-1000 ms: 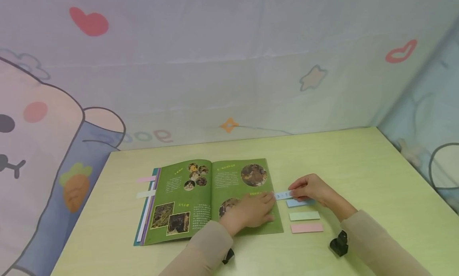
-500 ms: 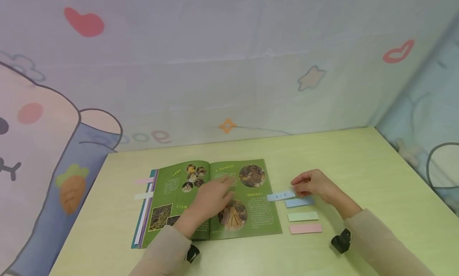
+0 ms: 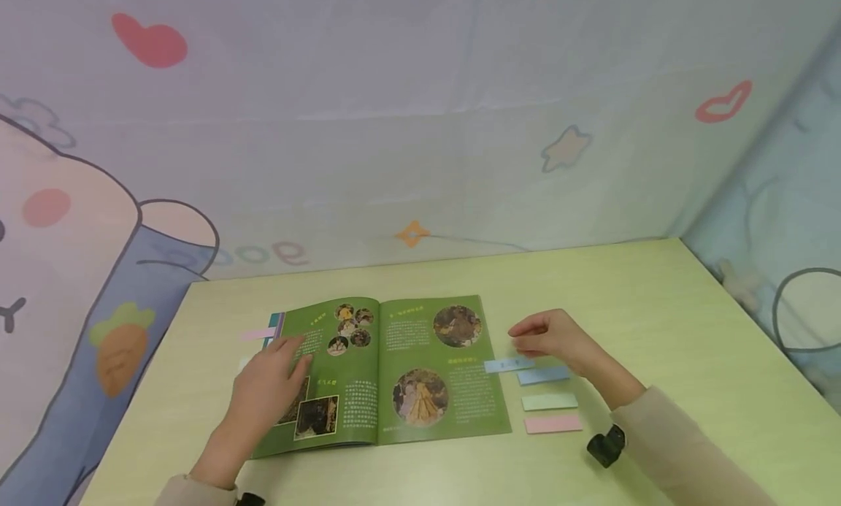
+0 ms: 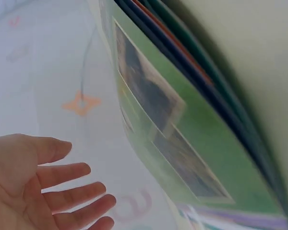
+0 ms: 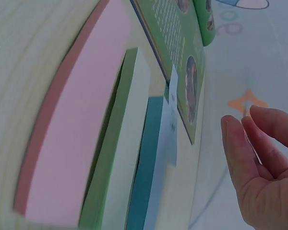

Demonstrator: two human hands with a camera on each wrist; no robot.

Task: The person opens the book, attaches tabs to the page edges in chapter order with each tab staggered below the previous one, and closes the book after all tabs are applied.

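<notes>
While both hands lie open | left hand [image 3: 269, 378] on book [image 3: 407, 374] | print unreadable

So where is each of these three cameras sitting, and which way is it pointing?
Head: worn on the head, looking down at the table, open book and sticky pads; both hands and sleeves show.
Left wrist: on the left wrist, close along the book's page edges; left hand open.
Right wrist: low by the pink pad, green pad and blue pad; right hand shows.
Every view shows the book.
</notes>
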